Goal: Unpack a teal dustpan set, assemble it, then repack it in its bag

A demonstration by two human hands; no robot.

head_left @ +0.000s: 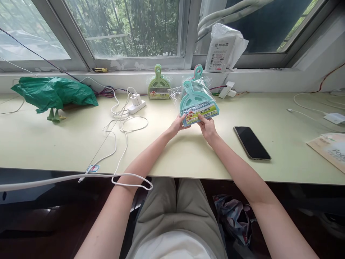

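Note:
A turquoise mini dustpan-and-brush set (198, 97) in clear plastic wrap is held tilted above the table, its printed label facing me. My left hand (178, 126) grips its lower left corner, thumb on the front. Along the bottom edge, my right hand (207, 127) closes on the set with the thumb over the label. Behind it, another wrapped set with a turquoise and pink handle (198, 71) leans at the wall, mostly hidden. A green wrapped dustpan set (159, 84) stands against the wall to the left.
White cables (125, 126) trail from a power strip (137, 107) over the table edge. A black phone (252, 142) lies to the right. A green plastic bag (54, 91) covers something at left. A wrapped white package (222, 48) and a screwdriver (99, 69) rest on the sill.

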